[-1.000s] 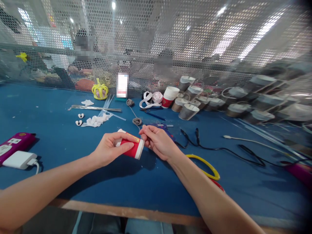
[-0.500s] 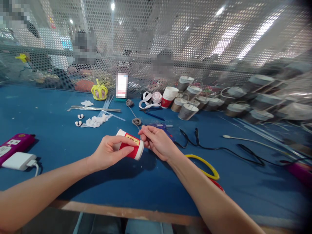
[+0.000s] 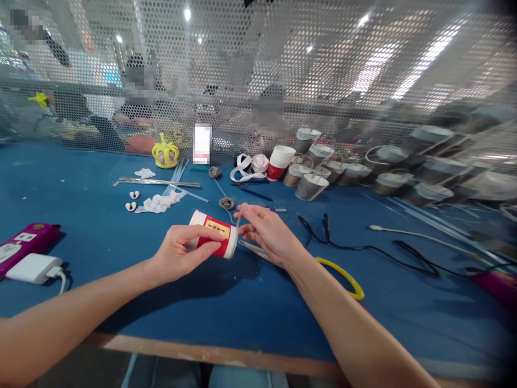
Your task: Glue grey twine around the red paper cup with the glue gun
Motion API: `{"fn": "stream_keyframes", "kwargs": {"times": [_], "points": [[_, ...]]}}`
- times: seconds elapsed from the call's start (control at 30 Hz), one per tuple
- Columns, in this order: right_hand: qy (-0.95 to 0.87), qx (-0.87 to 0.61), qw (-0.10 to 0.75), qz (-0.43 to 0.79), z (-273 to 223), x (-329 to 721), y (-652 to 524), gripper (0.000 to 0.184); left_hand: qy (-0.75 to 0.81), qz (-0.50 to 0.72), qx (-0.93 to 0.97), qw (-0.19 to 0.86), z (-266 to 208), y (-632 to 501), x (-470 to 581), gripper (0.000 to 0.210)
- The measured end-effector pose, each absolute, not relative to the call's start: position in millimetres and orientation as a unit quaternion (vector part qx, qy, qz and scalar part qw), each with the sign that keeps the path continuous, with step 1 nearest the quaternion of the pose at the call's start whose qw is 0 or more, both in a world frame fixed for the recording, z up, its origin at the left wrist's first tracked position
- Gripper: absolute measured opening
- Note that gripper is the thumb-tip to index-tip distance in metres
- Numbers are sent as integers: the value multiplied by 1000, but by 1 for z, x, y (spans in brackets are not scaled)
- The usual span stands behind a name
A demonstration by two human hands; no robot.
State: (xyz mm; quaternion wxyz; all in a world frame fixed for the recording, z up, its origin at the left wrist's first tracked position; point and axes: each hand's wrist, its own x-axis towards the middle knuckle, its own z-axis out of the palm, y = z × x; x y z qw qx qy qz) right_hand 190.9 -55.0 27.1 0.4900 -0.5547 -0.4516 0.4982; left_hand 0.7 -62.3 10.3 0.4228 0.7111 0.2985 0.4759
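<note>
The step in hand appears to be laying the thin grey cord (image 3: 226, 203) against the end of the red-and-white paper cup (image 3: 220, 227). Doing it well probably means keeping the strand lightly taut, with slack between the pinch and the grey coils, and gripping the cup gently so its thin wall does not dent. The cup is held on its side above the blue counter (image 3: 161, 312), between its near and far edges, midway across. The left hand (image 3: 180, 250) reaches in from the left edge's side, thumb and fingers clasped around the cup. The right hand (image 3: 270, 231) pinches the cord between thumb and forefinger beside the cup's right end, lower fingers curled; the pointed metal tool with the yellow looped handle (image 3: 343, 275) shows beneath it.
</note>
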Motion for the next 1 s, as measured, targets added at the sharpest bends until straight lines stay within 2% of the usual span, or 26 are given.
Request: {"fn": "stream_keyframes", "kwargs": {"times": [0.1, 0.17, 0.27, 0.33, 0.63, 0.73, 0.83, 0.93, 1.0], "points": [[-497, -617, 481, 375, 37, 204, -55, 33, 296, 480, 725, 394, 9, -62, 1, 11], [-532, -622, 447, 361, 45, 209, -58, 40, 299, 486, 723, 390, 10, -61, 1, 12], [-565, -575, 374, 459, 54, 208, -65, 46, 306, 496, 710, 396, 10, -61, 1, 12], [-560, -542, 346, 522, 54, 203, -70, 42, 306, 494, 711, 397, 10, -60, 2, 12], [-439, -517, 389, 623, 45, 192, -65, 22, 248, 437, 793, 344, 12, -58, 2, 16], [-435, -522, 401, 615, 48, 192, -63, 22, 239, 425, 779, 395, 14, -57, 2, 29], [-445, -533, 413, 589, 50, 189, -65, 22, 264, 425, 694, 517, 20, -51, 6, 41], [-462, -543, 423, 560, 51, 186, -66, 21, 294, 417, 607, 609, 30, -43, 15, 26], [-496, -556, 429, 510, 52, 188, -67, 21, 320, 416, 578, 625, 36, -39, 22, 15]]}}
